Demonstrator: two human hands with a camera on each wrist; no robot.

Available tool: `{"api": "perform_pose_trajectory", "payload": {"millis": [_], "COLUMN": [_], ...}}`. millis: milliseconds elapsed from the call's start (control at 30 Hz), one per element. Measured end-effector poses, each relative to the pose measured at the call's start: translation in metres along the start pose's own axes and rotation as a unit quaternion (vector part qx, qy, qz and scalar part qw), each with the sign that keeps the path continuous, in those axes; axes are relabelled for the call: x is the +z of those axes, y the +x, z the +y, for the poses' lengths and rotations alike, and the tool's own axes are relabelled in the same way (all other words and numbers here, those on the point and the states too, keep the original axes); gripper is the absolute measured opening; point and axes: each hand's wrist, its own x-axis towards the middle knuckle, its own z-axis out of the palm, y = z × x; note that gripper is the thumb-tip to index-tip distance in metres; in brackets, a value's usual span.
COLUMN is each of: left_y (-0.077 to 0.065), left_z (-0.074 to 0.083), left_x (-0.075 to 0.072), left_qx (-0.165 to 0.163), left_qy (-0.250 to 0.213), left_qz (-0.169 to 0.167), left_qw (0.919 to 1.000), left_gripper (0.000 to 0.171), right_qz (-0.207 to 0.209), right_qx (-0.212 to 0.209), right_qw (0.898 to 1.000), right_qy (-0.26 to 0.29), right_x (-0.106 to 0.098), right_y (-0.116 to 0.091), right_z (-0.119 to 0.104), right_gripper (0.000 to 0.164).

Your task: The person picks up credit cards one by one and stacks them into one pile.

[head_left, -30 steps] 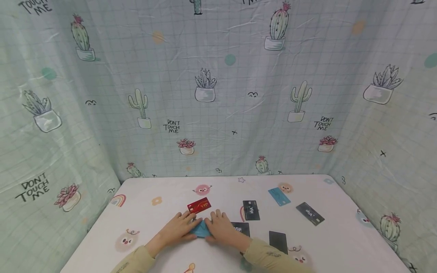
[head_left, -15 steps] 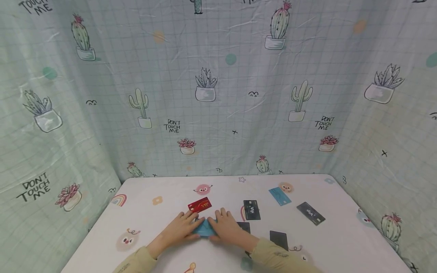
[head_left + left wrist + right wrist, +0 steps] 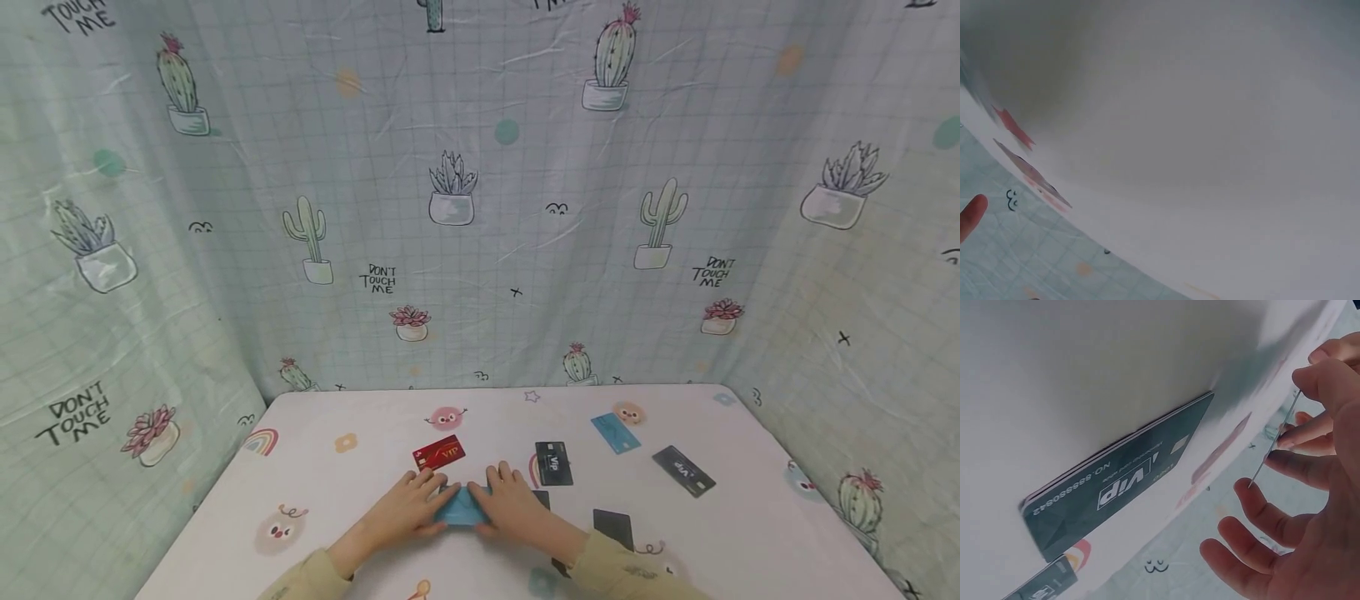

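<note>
A light blue card (image 3: pixel 462 508) is held between both hands near the front middle of the table. My left hand (image 3: pixel 405 510) grips its left end, thumb toward me and fingers beyond. My right hand (image 3: pixel 519 508) pinches the right end between thumb and index finger; its other fingers (image 3: pixel 1229 569) spread apart in the right wrist view. That view shows the card edge-on, as a thin line. Beside the right hand lies a small stack of black Vip cards (image 3: pixel 1119 481), mostly hidden in the head view. The left wrist view shows one fingertip (image 3: pixel 972 215).
A red VIP card (image 3: pixel 438 452) lies just beyond the left hand. To the right are a black Vip card (image 3: pixel 553 463), another blue card (image 3: pixel 616 432), a dark grey card (image 3: pixel 684 471) and a plain black card (image 3: pixel 613 527). Patterned curtains (image 3: pixel 480 250) surround the white table (image 3: pixel 315 467).
Both hands have shifted slightly to the right together, carrying the blue card between them. The right hand now covers more of the black card stack. The other cards have stayed in place.
</note>
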Motion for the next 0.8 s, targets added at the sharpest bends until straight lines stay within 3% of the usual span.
{"api": "perform_pose_trajectory", "payload": {"millis": [367, 667, 800], "left_y": [0.005, 0.01, 0.013], "left_z": [0.009, 0.015, 0.019], "left_x": [-0.009, -0.009, -0.01], "left_qx": [0.014, -0.001, -0.007], "left_qy": [-0.004, -0.016, -0.018], "left_qz": [0.018, 0.009, 0.021], "left_qw": [0.9997, 0.9998, 0.9996], "left_gripper": [0.058, 0.061, 0.06], "right_qz": [-0.011, 0.002, 0.016], "right_qx": [0.013, 0.009, -0.001], "right_qw": [0.999, 0.999, 0.999], "right_qy": [0.036, 0.047, 0.046], "right_x": [-0.003, -0.001, 0.002], "right_y": [-0.013, -0.022, -0.026], "right_z": [0.005, 0.011, 0.016], "right_gripper": [0.061, 0.062, 0.063]}}
